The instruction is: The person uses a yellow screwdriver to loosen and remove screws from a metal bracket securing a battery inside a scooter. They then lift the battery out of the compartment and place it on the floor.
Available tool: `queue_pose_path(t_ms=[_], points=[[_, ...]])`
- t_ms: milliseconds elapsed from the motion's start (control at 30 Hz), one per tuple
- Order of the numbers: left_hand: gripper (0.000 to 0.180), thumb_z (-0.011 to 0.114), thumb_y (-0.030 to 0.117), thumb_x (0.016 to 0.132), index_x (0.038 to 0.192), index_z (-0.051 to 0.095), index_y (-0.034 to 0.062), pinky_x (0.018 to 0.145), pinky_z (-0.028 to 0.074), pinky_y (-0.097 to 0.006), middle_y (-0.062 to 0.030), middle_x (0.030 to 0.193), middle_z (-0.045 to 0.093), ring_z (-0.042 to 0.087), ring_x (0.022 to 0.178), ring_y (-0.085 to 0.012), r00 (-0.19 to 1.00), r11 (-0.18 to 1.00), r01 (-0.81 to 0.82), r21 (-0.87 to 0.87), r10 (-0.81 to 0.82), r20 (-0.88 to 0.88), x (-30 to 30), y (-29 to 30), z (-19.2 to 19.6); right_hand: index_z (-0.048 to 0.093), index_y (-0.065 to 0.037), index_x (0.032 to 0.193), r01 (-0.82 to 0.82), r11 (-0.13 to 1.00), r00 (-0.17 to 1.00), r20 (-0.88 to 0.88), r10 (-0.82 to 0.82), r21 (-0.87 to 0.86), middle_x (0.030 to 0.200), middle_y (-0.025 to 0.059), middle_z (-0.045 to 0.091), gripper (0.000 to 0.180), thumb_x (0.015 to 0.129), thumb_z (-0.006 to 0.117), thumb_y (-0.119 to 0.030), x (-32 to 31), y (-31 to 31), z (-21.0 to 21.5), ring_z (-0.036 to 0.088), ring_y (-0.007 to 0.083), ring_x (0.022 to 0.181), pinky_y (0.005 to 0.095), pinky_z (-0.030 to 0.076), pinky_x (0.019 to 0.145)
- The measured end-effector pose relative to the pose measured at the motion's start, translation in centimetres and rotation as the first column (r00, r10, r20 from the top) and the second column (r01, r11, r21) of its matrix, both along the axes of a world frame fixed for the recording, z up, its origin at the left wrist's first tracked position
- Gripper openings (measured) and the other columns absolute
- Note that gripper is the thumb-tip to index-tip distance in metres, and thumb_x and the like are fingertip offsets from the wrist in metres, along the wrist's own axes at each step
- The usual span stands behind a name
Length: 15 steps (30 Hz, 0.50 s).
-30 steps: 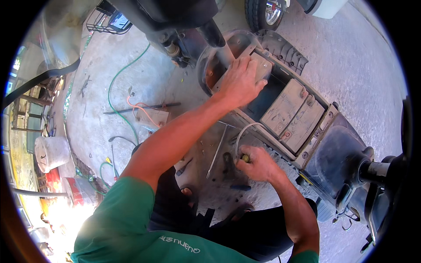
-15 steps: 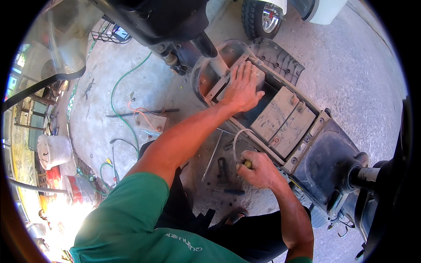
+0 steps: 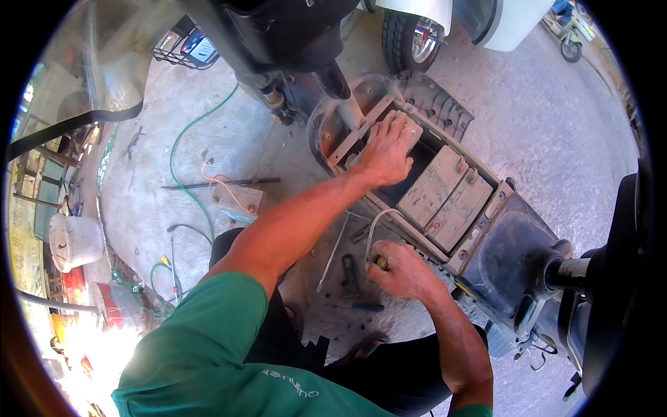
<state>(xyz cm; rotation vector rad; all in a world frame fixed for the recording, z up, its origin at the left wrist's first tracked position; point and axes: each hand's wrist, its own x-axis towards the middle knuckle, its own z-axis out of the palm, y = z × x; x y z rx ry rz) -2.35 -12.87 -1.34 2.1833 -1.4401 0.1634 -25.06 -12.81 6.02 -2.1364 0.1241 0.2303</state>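
Note:
My left hand (image 3: 386, 151) reaches into the long open battery compartment (image 3: 479, 167) of a scooter. Its fingers curl over the top of a dusty grey battery (image 3: 415, 133) at the compartment's front end, and hide most of it. Behind that battery is a dark gap, then two dusty batteries (image 3: 445, 191) side by side. Just outside the compartment's near edge, my right hand (image 3: 406, 271) is closed on a pale cable (image 3: 372, 226) that loops up to the rim. A yellowish end piece (image 3: 382, 263) shows between thumb and fingers; the rest is covered.
On the floor nearby lie a long metal rod tool (image 3: 333, 251), a screwdriver (image 3: 361, 306) and a dark tool (image 3: 350, 267). Farther left is a loose battery (image 3: 240, 199) with an orange wire, plus a green hose (image 3: 174, 156). A black plastic cover (image 3: 445, 101) lies beyond the compartment.
My left hand's fingers have bent more over the front battery. My right hand keeps its hold on the cable. The whole view has shifted slightly.

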Motion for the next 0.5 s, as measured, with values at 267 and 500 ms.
queue_pose_path(t_ms=[267,500], points=[[0.092,0.087,0.026,0.071,0.144,0.041,-0.0063,0.117,0.036,-0.047,-0.0251,0.147,0.044,0.043,0.137,-0.0424,0.962,0.970,-0.223,-0.093,0.203,-0.182,-0.6,-0.8,0.6,0.065,0.004,0.091,0.014,1.000,0.996,-0.093,-0.013,0.002,0.089,0.0300,0.067,0.026,0.084,0.067,-0.021,-0.4,0.0,0.4,0.064,0.0499,0.090,0.0524,0.051,0.079],[0.102,0.090,0.034,0.071,0.146,0.033,-0.0056,0.109,0.046,-0.047,-0.0288,0.140,0.048,0.050,0.131,-0.0456,0.887,0.905,-0.368,0.212,0.411,-0.214,-1.4,-0.5,1.9,0.069,0.001,0.095,0.087,0.996,0.996,0.030,-0.088,0.036,0.088,0.0249,0.069,0.022,0.084,0.068,-0.018,-1.3,-2.5,0.2,0.067,0.0436,0.087,0.0471,0.053,0.079]])
